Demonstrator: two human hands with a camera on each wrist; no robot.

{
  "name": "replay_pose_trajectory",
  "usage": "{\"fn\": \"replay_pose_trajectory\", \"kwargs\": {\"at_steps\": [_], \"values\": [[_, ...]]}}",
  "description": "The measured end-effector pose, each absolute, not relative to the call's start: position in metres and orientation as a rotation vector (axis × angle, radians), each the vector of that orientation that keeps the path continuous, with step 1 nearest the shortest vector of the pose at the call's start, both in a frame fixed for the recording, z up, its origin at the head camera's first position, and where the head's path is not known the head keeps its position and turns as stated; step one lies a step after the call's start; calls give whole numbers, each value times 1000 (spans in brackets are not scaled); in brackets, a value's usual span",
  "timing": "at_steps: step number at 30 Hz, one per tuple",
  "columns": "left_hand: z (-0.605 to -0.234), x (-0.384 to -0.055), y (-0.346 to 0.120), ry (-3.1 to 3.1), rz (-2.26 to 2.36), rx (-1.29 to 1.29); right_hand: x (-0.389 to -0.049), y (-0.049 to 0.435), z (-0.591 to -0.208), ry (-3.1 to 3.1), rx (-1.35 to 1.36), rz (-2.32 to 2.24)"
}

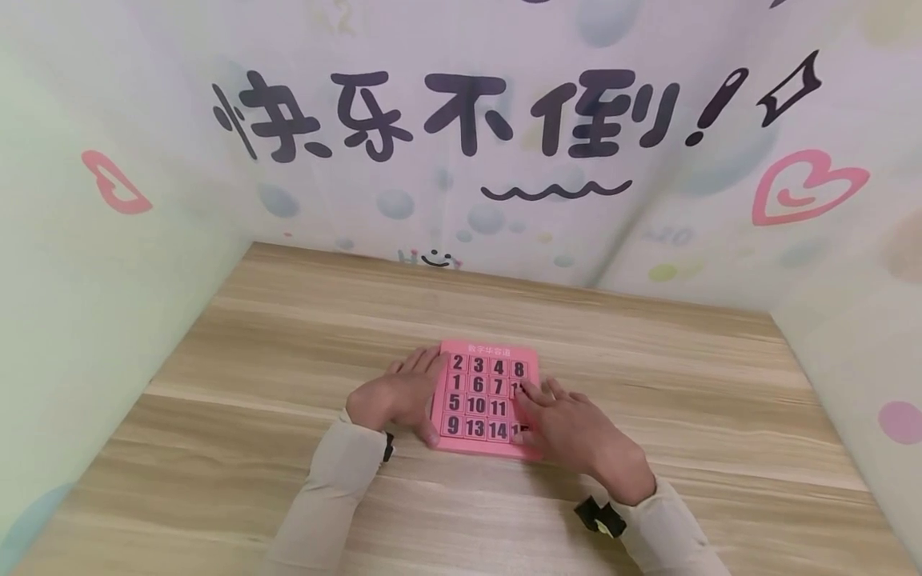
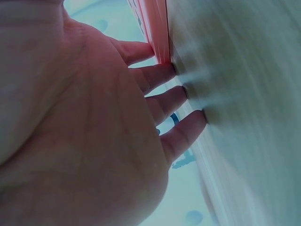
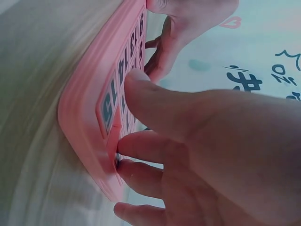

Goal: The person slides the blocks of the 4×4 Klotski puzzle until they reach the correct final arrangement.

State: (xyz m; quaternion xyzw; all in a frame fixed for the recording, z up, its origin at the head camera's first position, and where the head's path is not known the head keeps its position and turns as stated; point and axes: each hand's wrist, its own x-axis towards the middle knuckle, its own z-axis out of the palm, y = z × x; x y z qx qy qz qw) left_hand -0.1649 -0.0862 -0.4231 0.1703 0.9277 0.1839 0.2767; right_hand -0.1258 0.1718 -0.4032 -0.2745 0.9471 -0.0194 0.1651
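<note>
A pink number slide puzzle (image 1: 497, 450) lies flat on the table, black numbers on its tiles. Along its left side is my left hand (image 1: 403, 396), thumb at the near left corner. The left wrist view shows that hand's fingers (image 2: 164, 103) extended, tips against the tabletop and the puzzle's edge (image 2: 157, 33). My right hand (image 1: 576, 424) reaches over the right side, fingertips touching the rightmost column. From the right wrist, the thumb (image 3: 138, 80) hovers by the 14 and 15 tiles (image 3: 109, 107). An empty slot (image 3: 113, 141) adjoins the 15 tile; two fingers touch a partly hidden tile beyond.
The wood-grain table (image 1: 324, 320) extends around the puzzle. A printed white backdrop (image 1: 446, 184) with large black characters stands at the back, and pale side walls (image 1: 86, 320) border the left and right. Each wrist carries a dark device (image 1: 601, 518) at the sleeve cuff.
</note>
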Motion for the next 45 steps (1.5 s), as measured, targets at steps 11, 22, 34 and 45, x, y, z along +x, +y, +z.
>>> {"fn": "replay_pose_trajectory", "kwargs": {"at_steps": [11, 22, 34, 45], "values": [[-421, -164, -87, 2493, 522, 467, -124, 170, -403, 2715, -809, -47], [-421, -164, -87, 2496, 515, 470, -122, 168, -402, 2707, -794, 6], [-421, -164, -87, 2492, 533, 457, -117, 166, -397, 2700, -810, 66], [-421, -163, -87, 2490, 544, 456, -114, 164, -394, 2693, -822, 71]]}}
